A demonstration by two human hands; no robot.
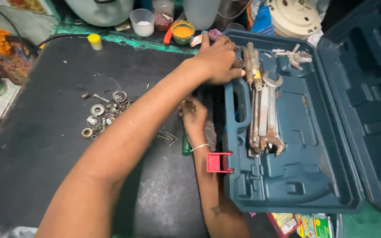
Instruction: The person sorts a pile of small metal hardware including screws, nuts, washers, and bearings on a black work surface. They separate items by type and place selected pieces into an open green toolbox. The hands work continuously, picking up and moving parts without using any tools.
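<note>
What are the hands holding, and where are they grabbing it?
The left hand rests on the tool case at its top corner. The right hand is partly hidden; whether it holds anything cannot be told.

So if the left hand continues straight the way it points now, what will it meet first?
Most likely the rusty tools lying in the blue case; the left hand reaches right over the case's top-left corner, fingertips already near them, though depth is unclear.
</note>
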